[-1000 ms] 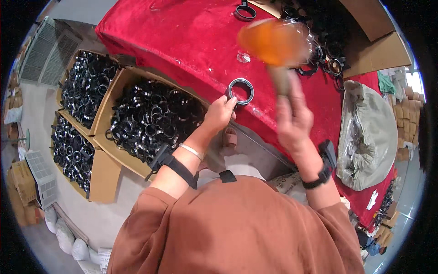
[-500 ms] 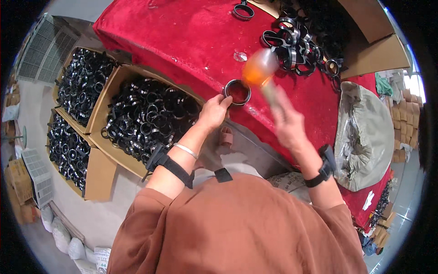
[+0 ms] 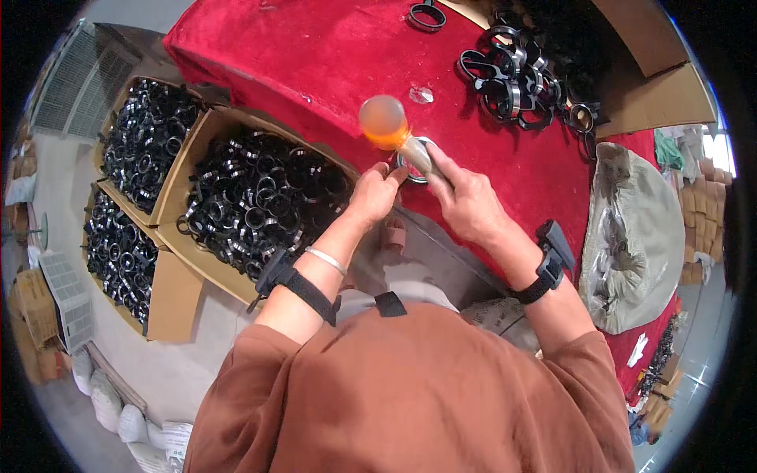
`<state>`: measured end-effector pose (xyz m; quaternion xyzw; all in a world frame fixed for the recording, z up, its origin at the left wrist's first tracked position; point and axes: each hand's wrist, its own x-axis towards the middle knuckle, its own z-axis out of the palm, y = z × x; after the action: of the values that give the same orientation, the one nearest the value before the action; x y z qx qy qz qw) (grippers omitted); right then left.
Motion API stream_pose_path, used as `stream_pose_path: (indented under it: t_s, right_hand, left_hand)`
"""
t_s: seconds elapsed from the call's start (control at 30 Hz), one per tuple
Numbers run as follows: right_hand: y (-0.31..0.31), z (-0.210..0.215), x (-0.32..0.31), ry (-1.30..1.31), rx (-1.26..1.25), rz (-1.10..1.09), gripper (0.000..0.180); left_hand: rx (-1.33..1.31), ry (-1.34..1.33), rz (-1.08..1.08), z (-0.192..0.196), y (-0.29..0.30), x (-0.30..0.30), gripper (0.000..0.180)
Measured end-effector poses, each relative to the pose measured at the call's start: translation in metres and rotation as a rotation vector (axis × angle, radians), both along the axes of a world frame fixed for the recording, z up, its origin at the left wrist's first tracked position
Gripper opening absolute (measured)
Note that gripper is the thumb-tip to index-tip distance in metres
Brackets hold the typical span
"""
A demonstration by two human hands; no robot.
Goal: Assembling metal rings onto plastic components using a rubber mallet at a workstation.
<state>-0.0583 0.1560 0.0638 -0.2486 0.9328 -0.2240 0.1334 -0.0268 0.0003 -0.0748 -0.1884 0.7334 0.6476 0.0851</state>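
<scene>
My left hand (image 3: 374, 194) pinches the near-left side of a black ring with a shiny metal rim (image 3: 421, 180) at the front edge of the red-covered table. In my right hand (image 3: 471, 203), fingers wrapped round its tan handle, is a mallet (image 3: 384, 124) with an orange and cloudy, pale head. The mallet's head hangs over the table edge, beyond my left hand. Its handle crosses above the ring and hides part of it; I cannot tell whether they touch.
Left of the table stand cardboard boxes (image 3: 178, 206) full of similar rings. More rings (image 3: 512, 83) lie heaped at the table's far right beside an open carton (image 3: 650, 102). A single ring (image 3: 426, 16) sits at the far edge. A grey-green sack (image 3: 635, 236) rests on the right.
The mallet has swung left, from the ring's far right to its far left, and my right hand has moved left with it. My left hand stays at the ring.
</scene>
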Motion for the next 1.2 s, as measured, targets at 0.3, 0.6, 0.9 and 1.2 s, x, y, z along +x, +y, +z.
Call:
stream_pose_path:
  t_s: [0.3,0.6,0.9,1.2]
  right_hand:
    - [0.034,-0.002,0.039,-0.143,-0.594,-0.476,0.046]
    - [0.044,0.003,0.064,-0.154,-0.842,-0.536,0.048]
    - [0.068,-0.049,0.099,-0.081,-0.354,-0.426,0.05]
    - [0.06,-0.049,0.08,-0.016,-0.387,-0.27,0.05]
  left_hand:
    - [0.111,-0.023,-0.052,0.019,-0.012,-0.001,0.036]
    - [0.092,0.079,-0.009,0.007,-0.014,-0.002,0.034]
    - [0.067,-0.005,-0.059,0.016,-0.005,0.002,0.037]
    - [0.052,0.025,-0.088,0.021,-0.018,-0.001,0.035]
